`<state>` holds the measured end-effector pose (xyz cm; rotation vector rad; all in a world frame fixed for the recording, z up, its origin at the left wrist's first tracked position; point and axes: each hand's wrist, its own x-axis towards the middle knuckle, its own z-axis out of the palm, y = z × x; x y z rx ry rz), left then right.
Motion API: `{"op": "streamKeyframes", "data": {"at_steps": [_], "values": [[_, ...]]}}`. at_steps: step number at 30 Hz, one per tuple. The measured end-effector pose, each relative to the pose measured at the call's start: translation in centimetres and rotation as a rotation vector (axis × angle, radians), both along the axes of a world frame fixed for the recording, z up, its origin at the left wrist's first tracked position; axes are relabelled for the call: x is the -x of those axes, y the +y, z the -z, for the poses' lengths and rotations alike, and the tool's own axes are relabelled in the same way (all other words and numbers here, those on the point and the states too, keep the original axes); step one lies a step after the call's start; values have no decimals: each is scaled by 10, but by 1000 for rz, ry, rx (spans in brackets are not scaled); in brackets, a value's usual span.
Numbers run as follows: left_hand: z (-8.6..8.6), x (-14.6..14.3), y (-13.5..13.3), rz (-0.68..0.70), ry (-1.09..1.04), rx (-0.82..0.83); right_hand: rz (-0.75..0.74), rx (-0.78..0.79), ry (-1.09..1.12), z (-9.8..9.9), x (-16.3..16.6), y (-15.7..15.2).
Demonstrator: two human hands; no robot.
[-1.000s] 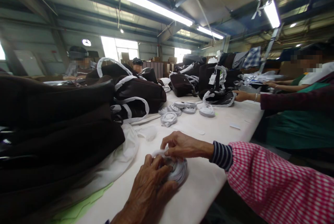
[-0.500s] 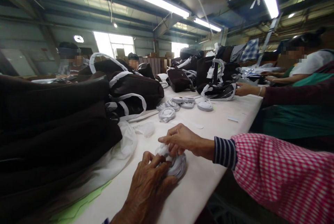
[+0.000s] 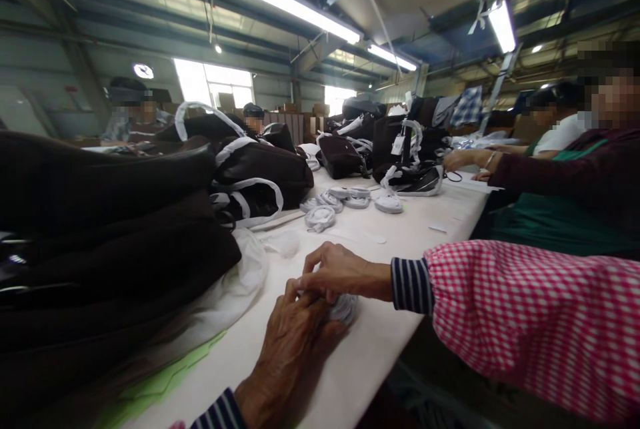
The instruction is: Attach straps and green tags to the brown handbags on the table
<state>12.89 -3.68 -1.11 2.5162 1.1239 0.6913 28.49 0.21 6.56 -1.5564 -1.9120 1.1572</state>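
A coiled white strap (image 3: 345, 309) lies on the pale tabletop (image 3: 370, 349), largely hidden beneath my hands. My left hand (image 3: 300, 329) presses around its near left side with bent fingers, the thumb along the lower edge. From the right, my right hand (image 3: 340, 272) reaches over the coil, its fingers closed at the top and touching the left fingers. What exactly the right fingertips pinch is hidden. Farther along the table sits a group of similar white coils (image 3: 320, 218), several in number.
Dark bags (image 3: 270, 172) with white-wrapped handles are piled at left and farther back. A white plastic sheet (image 3: 240, 282) and green sheets (image 3: 165, 382) lie beside the left pile. A co-worker's hand (image 3: 460, 160) is at the table's right edge.
My right hand has shifted left and closer to my left fingers, covering more of the coil. The co-worker at right has leaned in, hands now together above the table edge.
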Motion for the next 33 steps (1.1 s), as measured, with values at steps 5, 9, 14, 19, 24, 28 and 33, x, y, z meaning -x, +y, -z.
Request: {"op": "streamKeyframes", "data": {"at_steps": [5, 9, 14, 19, 24, 28, 33], "values": [[-7, 1, -4, -2, 43, 12, 90, 145, 138, -4, -4, 4], [-12, 1, -8, 5, 43, 16, 65, 249, 204, -8, -17, 8], [-7, -1, -4, -20, 83, 10, -48, 217, 192, 1, -34, 20], [-2, -1, -2, -37, 130, 10, -225, -37, -187, 1, -27, 20], [0, 0, -3, -32, 81, -5, -398, -457, -627, -3, -19, 5], [2, 0, -2, -37, 79, -20, -462, -602, -649, 4, -25, -2], [1, 0, -2, -49, 51, -19, -467, -566, -451, 7, -38, 3]]}}
